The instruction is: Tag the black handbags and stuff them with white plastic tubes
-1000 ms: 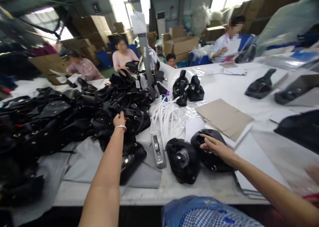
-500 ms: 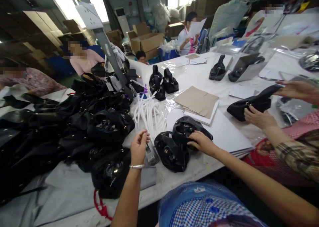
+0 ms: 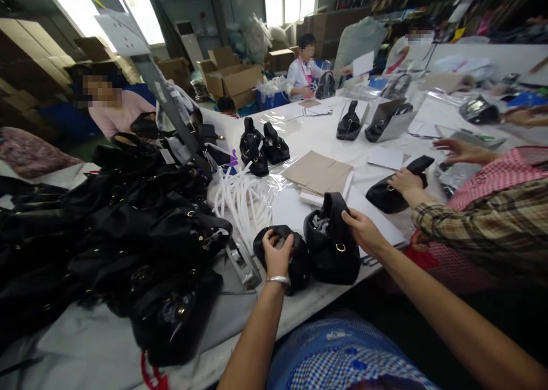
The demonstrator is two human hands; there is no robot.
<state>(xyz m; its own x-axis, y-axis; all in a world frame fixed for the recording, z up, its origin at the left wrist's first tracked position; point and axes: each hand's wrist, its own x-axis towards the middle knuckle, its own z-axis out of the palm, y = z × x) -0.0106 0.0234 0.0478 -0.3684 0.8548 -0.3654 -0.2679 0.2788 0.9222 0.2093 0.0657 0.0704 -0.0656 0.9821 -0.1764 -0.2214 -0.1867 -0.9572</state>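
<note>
Right, the upright bag sits on its base on the bench, and my right grip is closed at the fingertips on the edge of its strap, probably so the loop stands instead of flopping. Just left of the upright bag, here's the low bag; my left grip curves over its mouth, fingers and thumb a little apart, and whether they've caught its handle, I can't tell. Side by side like that, both likely suit my reach.

Now, room: toward me from the upright bag, the bench's edge runs close, little slack there. Above it nothing hangs, so up looks freest. Behind it, brown card crowds in. Left of it, past the low bag, come a grey tool and white strips; farther left, the black pile. Right of it, a co-worker's hand rests on another bag: tight for my elbow.
</note>
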